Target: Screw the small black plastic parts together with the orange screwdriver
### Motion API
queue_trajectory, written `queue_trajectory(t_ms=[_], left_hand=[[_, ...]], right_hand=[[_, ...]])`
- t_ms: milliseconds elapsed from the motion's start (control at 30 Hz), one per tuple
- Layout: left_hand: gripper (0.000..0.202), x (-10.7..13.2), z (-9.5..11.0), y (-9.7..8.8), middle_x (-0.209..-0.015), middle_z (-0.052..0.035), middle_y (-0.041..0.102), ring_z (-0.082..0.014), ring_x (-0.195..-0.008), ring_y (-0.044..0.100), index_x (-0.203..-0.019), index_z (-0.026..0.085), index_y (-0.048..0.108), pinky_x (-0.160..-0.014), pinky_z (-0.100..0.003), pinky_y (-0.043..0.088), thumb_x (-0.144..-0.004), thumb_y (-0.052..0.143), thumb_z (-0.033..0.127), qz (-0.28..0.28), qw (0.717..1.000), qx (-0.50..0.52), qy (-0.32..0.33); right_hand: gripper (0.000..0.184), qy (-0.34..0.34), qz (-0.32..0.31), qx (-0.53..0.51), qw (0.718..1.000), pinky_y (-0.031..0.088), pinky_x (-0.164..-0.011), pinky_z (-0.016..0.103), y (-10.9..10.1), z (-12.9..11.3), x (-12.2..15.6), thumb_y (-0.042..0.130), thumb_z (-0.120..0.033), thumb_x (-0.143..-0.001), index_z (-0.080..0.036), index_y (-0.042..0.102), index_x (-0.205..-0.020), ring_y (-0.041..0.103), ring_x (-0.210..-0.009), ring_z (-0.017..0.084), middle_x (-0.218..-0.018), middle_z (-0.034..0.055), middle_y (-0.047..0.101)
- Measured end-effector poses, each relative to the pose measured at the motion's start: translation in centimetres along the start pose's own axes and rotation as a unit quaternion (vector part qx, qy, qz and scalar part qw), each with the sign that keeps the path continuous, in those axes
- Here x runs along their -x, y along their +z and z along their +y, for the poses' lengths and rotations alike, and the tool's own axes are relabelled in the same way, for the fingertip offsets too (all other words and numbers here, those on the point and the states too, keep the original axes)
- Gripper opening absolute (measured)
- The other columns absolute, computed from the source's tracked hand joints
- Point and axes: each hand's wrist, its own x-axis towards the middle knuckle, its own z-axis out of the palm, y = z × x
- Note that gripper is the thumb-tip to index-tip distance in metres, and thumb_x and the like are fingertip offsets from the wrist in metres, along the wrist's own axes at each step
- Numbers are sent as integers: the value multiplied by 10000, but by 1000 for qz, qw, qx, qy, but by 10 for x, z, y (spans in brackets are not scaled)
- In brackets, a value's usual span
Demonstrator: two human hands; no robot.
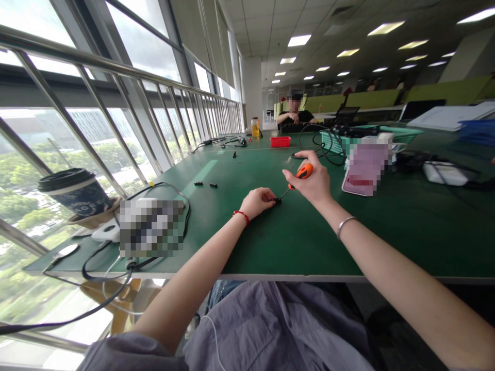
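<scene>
My left hand (260, 202) rests on the green tabletop, its fingers closed on a small black part (277, 200). In my right hand (314, 180) is a screwdriver (306, 171) with an orange and black handle, held at a slant. Its thin metal shaft runs down and to the left, and the tip meets the black part, though the exact contact is too small to make out. Two similar small black parts, a left one (198, 184) and a right one (213, 185), lie on the table to the left, and another black piece (234, 154) lies farther back.
A red tray (280, 141), a jar of yellow liquid (255, 127) and a green basket (402, 135) stand at the back. A pink phone (361, 172) leans at right. Cables and a lidded cup (77, 193) are at left. Another person (296, 114) sits across the table.
</scene>
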Motion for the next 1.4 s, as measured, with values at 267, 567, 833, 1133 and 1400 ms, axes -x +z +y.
queue_trajectory(t_ms=[267,567,833,1133,1400], left_hand=[[164,-1,-5,-1,-811,-23,692,-114,-685,565,-843,173,713,-662,-226,473,-713,663,258,5,1000,5,-5],[163,-1,-4,-1,-809,-21,694,-110,-681,561,-847,171,717,-662,-224,474,-713,658,242,5,1000,7,1],[166,-2,-6,-1,-813,-24,696,-110,-685,561,-855,163,719,-664,-221,474,-720,665,244,4,1000,11,3],[160,0,-3,-3,-808,-24,695,-110,-678,560,-850,166,717,-659,-222,467,-716,664,234,2,1000,13,3],[159,-1,-5,-1,-797,-24,696,-108,-673,564,-854,161,721,-650,-216,473,-720,666,225,0,1000,15,-1]], right_hand=[[289,0,-51,-57,997,403,-565,275,3,1,2,620,-324,-671,-223,596,-941,503,-566,135,-667,-32,535],[340,-1,-10,0,1000,390,-563,277,1,0,1,672,-447,-653,-234,595,-908,509,-568,156,-604,-36,521],[198,-5,-50,-32,998,399,-580,278,0,-1,2,601,-317,-693,-218,622,-864,503,-575,142,-650,-18,549],[399,-4,-44,-28,999,426,-609,290,1,-1,2,665,-412,-663,-224,582,-1005,535,-595,162,-615,-43,523],[171,-16,-66,-53,996,388,-570,260,2,1,2,617,-323,-696,-210,633,-824,483,-544,125,-573,-36,510]])
